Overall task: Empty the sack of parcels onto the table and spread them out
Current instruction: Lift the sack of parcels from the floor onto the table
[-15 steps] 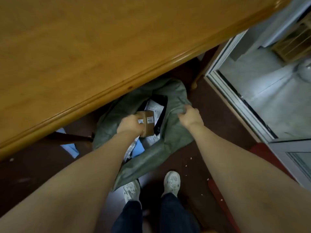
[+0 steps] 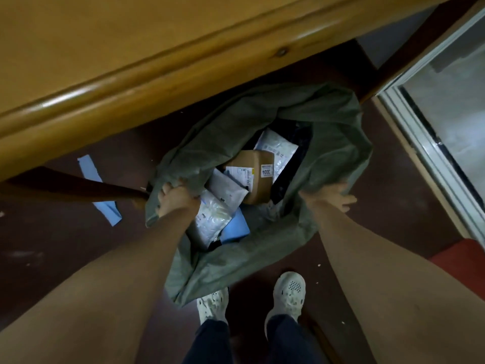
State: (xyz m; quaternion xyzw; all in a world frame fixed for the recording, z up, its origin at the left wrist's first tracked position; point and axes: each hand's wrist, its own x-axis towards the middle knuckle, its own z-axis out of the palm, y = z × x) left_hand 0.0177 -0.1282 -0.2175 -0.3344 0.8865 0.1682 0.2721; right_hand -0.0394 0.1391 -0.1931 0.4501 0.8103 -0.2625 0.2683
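Head view, looking down. A grey-green sack (image 2: 301,232) stood on the dark floor (image 2: 65,245) just beside the edge of the wooden tabletop (image 2: 105,48), its mouth held wide. The left hand (image 2: 174,199) gripped the sack's left rim, fingers clamped on the fabric. The right hand (image 2: 333,197) held the right rim; its fingers lay partly under the cloth, so their exact closure could not be told. Inside lay a brown cardboard box (image 2: 258,177) with white labels, resting on several white padded mailers (image 2: 212,222) and a blue packet (image 2: 236,229). Two pale shoes (image 2: 288,292) stood just below the sack. Blue paper scraps (image 2: 90,168) lay under the tabletop.
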